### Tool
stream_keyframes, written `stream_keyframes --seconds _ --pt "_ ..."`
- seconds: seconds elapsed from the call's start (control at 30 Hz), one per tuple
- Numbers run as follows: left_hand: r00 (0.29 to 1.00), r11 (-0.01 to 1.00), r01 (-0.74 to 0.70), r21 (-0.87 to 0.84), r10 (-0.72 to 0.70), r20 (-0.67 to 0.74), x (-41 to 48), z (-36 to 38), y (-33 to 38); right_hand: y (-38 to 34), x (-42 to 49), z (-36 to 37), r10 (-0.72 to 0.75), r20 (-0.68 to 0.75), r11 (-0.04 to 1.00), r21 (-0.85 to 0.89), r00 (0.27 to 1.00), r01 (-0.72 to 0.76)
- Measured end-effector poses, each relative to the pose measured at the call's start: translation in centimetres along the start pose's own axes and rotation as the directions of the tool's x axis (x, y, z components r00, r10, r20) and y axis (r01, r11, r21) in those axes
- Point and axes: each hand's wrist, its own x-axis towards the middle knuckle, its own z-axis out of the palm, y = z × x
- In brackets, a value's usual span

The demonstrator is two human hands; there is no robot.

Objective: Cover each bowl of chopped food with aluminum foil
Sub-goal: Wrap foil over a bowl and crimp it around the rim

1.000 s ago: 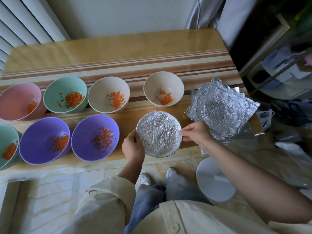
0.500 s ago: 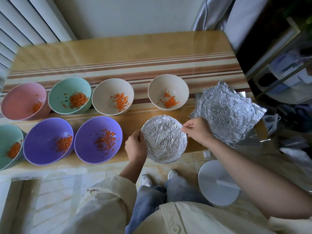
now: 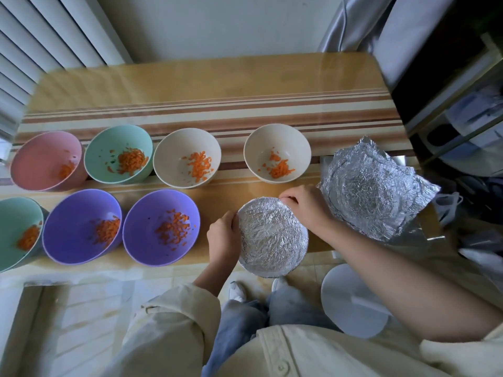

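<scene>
- Right hand [image 3: 304, 206] pinching the foil edge at the far-right rim of the foil-covered bowl [image 3: 273, 238], fingertips [image 3: 286, 199] curled down onto the crimp.
- Left hand [image 3: 224, 236] pressed against the left rim of the same bowl, fingers wrapped on the foil there, holding it steady.
- Covered bowl standing at the near edge of the table [image 3: 206, 85], right of the two purple bowls, partly over the edge as seen from above.
- Step in hand, by judgement: sealing the first cover, folding the foil tight around the rim; near rim looking already tucked.
- Spare foil sheets [image 3: 375, 191] lying crumpled in a pile just right of the right hand, at the right end of the table.
- Seven bowls not yet covered, all with orange chopped food: the nearest cream bowl [image 3: 277, 153] just beyond the hands, another cream bowl [image 3: 187, 158], a green bowl [image 3: 118, 154], a pink bowl [image 3: 46, 161] in the far row; purple bowl [image 3: 161, 227], second purple bowl [image 3: 81, 226] and a green bowl at the left edge [image 3: 17, 233] in the near row.
- Next move probably: letting go of the rim, taking one sheet from the pile, laying it over an open bowl.
- Care needed to lift only one sheet, because thin foil tears and clings easily.
</scene>
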Motion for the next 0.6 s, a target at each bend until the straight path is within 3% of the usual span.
stream_keyframes --seconds 0.17,0.23,0.33,0.4,0.47,0.6 --pt "1.000 1.000 0.008 0.000 -0.008 -0.001 0.0 0.1 0.1 0.0 0.5 -1.4 0.104 0.168 0.992 0.050 0.980 -0.114" --pt "0.999 0.999 0.028 -0.021 -0.028 -0.022 -0.1 0.1 0.0 0.0 -0.2 -2.3 0.181 0.146 0.979 0.064 0.973 -0.192" --pt "0.992 0.994 0.102 -0.046 -0.105 -0.073 -0.8 0.2 0.0 0.1 -2.0 -3.1 0.297 0.013 0.953 -0.069 0.955 -0.295" --pt "0.982 0.985 0.157 -0.072 -0.163 -0.095 -1.3 0.2 0.1 -0.1 -3.2 -3.0 0.404 0.102 0.913 -0.108 0.909 -0.393" --pt "0.973 0.976 0.198 -0.092 -0.207 -0.103 -1.8 0.3 0.3 -0.5 -4.2 -2.3 0.483 0.172 0.874 -0.050 0.858 -0.483" --pt "0.962 0.965 0.238 -0.111 -0.250 -0.110 -2.3 0.3 0.4 -1.0 -4.7 -1.2 0.524 0.080 0.832 0.165 0.848 -0.529"
